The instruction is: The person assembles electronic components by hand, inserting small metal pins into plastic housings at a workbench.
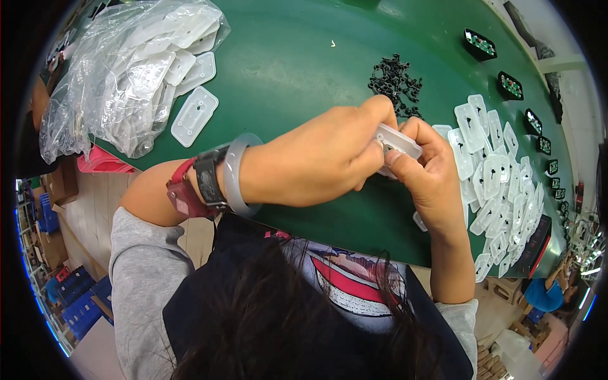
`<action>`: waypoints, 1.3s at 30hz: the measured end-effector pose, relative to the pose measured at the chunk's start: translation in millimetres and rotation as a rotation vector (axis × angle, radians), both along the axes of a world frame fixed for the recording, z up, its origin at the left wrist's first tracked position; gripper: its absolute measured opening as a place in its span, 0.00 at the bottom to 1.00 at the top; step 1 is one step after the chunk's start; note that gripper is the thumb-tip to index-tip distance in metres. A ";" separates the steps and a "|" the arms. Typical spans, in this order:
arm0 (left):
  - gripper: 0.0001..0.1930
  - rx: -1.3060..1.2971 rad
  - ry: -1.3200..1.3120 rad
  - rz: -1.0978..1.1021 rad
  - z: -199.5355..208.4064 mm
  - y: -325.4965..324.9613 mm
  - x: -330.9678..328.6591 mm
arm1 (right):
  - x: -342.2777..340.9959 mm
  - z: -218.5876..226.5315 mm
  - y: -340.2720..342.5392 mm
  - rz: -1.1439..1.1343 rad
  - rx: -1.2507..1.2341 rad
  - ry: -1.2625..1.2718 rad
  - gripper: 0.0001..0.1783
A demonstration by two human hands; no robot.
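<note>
Both my hands meet over the green table around one small translucent white plastic cover. My left hand reaches in with its fingers closed at the cover's near-left end; whether they pinch a small part there is hidden. The fingers and thumb of my right hand are wrapped around the cover's right side, holding it tilted. Just beyond the hands lies a loose pile of small black parts. To the right is a heap of similar covers, many with a black part set in them.
At the left, a clear plastic bag spills plain white covers, and one loose cover lies beside it. Black trays with green circuit boards line the far right. A pink bin sits below the left table edge.
</note>
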State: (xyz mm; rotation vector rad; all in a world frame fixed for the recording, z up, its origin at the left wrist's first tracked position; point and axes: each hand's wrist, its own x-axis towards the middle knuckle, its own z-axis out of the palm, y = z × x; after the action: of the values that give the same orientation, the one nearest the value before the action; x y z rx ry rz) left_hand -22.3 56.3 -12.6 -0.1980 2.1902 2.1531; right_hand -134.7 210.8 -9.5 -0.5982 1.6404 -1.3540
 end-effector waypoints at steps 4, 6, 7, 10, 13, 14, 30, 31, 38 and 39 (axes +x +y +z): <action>0.08 -0.276 0.191 0.054 -2.3 8.9 -0.3 | -0.6 -6.8 4.3 0.000 -0.085 0.095 0.05; 0.09 -0.398 0.264 0.027 -4.6 8.0 -1.7 | -0.3 0.0 4.8 0.054 -0.045 0.225 0.04; 0.09 -0.519 0.319 0.024 -3.1 6.1 2.6 | 1.2 4.7 4.4 0.049 -0.065 0.251 0.04; 0.10 -0.783 0.466 0.009 4.1 -6.0 -5.2 | -0.6 12.9 3.8 0.075 -0.103 0.124 0.08; 0.14 -1.148 0.712 -0.157 12.2 -19.2 -23.3 | -1.8 15.0 9.6 0.006 -0.226 0.033 0.12; 0.15 -1.264 0.787 -0.215 14.7 -22.3 -31.3 | -3.9 14.3 12.3 -0.016 -0.262 -0.005 0.13; 0.37 -1.128 0.477 0.166 -54.3 -56.6 -341.2 | -31.7 14.0 27.4 -0.537 -0.496 0.901 0.39; 0.34 -1.131 0.407 0.109 -49.8 -51.8 -343.1 | -33.1 13.7 28.0 -0.528 -0.507 0.877 0.39; 0.20 -1.120 0.250 0.076 -49.0 -35.5 -340.8 | -25.0 10.3 23.8 -0.484 -0.573 0.754 0.42; 0.18 -1.113 0.274 0.125 -50.6 -37.8 -341.6 | -24.0 11.0 22.9 -0.477 -0.585 0.742 0.42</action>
State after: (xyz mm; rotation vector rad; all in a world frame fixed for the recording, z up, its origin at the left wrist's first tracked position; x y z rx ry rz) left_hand -363.9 18.6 -63.2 -0.0765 3.3349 0.7685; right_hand -158.7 233.7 1.6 -1.2147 2.0425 -2.1727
